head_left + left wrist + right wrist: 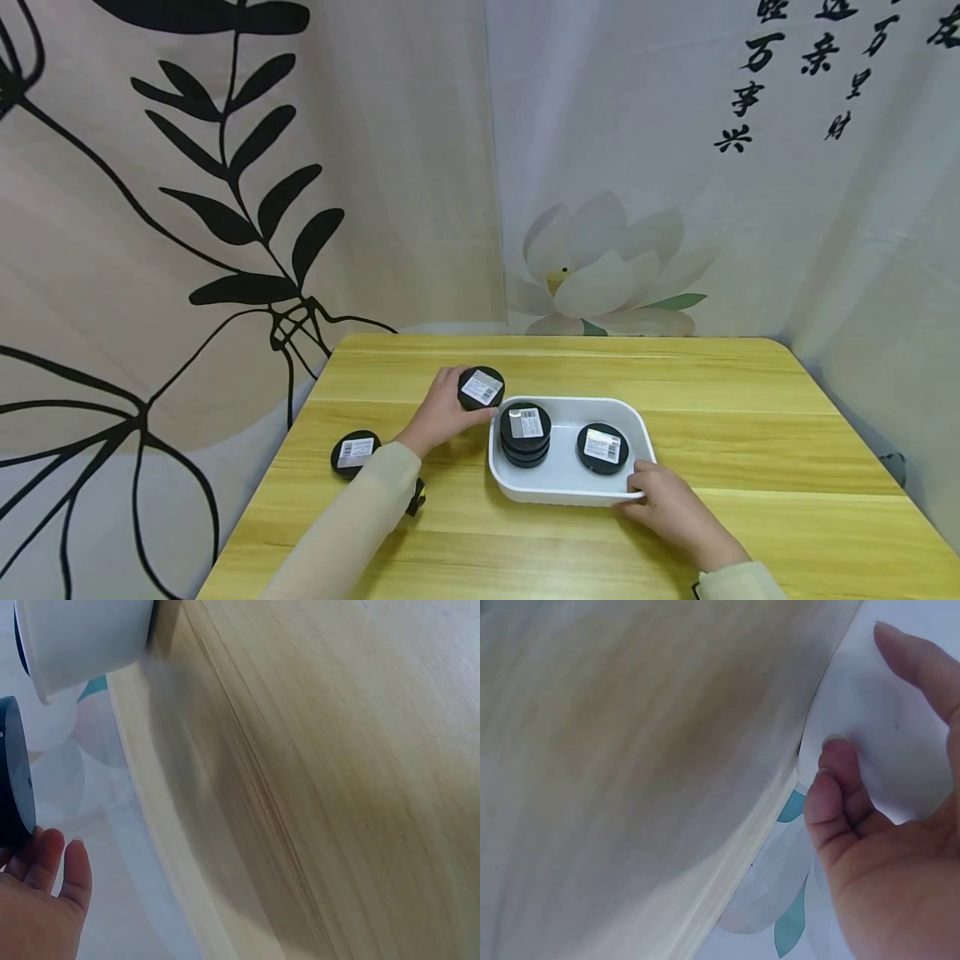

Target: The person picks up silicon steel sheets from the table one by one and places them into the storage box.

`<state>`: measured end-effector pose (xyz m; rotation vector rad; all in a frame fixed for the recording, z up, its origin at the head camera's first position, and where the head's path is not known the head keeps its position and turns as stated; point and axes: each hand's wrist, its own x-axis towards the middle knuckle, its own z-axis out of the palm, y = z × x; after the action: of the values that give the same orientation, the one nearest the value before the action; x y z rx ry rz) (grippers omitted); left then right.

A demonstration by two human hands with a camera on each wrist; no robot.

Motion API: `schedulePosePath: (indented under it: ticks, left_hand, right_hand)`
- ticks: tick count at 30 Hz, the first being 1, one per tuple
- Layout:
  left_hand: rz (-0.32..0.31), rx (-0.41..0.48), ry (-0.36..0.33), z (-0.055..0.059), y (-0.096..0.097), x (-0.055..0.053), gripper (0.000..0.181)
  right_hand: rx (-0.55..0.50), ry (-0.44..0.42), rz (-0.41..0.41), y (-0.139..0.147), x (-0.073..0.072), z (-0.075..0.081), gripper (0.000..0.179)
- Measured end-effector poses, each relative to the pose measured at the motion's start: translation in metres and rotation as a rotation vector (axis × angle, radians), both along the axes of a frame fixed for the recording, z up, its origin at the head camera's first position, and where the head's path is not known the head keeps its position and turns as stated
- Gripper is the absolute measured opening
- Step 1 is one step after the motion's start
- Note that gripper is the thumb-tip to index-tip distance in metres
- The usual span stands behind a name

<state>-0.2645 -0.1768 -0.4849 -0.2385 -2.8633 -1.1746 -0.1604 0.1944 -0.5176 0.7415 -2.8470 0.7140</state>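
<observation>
My left hand [447,417] holds a round black disc [470,395] with a white barcode label, raised just off the left end of a white tray [570,493]. In the left wrist view the edge of this disc [16,780] shows above the fingers. Inside the tray, a stack of black discs [525,435] stands at the left. A single labelled disc [602,461] lies flat at the right. At the tray's front right corner, my right hand [671,504] grips the rim. The right wrist view shows its fingers against the white wall [900,712].
Another labelled black disc [356,453] lies on the wooden table [735,417] to the left, beside the left sleeve [352,525]. A printed curtain [420,167] hangs behind the table's far edge.
</observation>
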Motion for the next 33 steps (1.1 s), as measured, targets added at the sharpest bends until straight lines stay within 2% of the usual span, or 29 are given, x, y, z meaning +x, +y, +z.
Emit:
schedulePosePath:
  ticks: [13, 25, 33]
  left_hand:
    - [-0.007, -0.006, -0.003, 0.001, 0.004, 0.001, 0.104]
    - [-0.031, 0.021, -0.011, 0.001, 0.009, 0.002, 0.106]
    - [-0.058, 0.005, -0.009, 0.004, 0.013, 0.004, 0.105]
  right_hand:
    - [-0.002, 0.007, 0.007, 0.000, -0.001, -0.001, 0.024]
    - [0.002, -0.001, 0.000, 0.000, 0.000, -0.002, 0.024]
    - [-0.003, -0.017, -0.012, 0.000, 0.000, -0.001, 0.023]
